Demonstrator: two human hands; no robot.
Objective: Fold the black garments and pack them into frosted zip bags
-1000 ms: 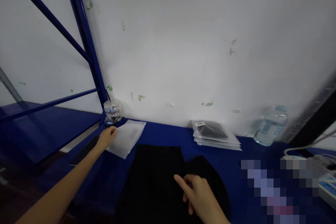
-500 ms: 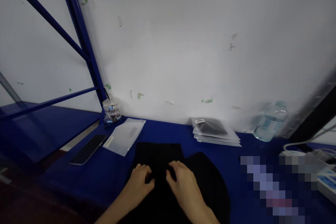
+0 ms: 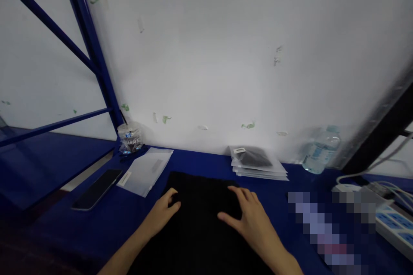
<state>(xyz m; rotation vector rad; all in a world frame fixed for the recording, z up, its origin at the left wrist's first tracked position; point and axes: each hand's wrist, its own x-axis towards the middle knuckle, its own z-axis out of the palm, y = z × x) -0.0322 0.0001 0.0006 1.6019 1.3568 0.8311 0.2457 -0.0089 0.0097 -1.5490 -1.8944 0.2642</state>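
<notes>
Between left hand (image 3: 162, 215), narrow, hold unclear, and right hand (image 3: 254, 219), wide: black cloth (image 3: 200, 223), running near to far.

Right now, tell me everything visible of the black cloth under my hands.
The matte black cloth looks like soft fabric, plain, with no print or label visible. It lies spread on the blue tabletop, its far edge nearly straight and its near part running out of view. Your left hand is at its left edge; your right hand, thumb and fingers spread, is over its right side. Folds and exact fingertip contact are too dark to tell.
</notes>
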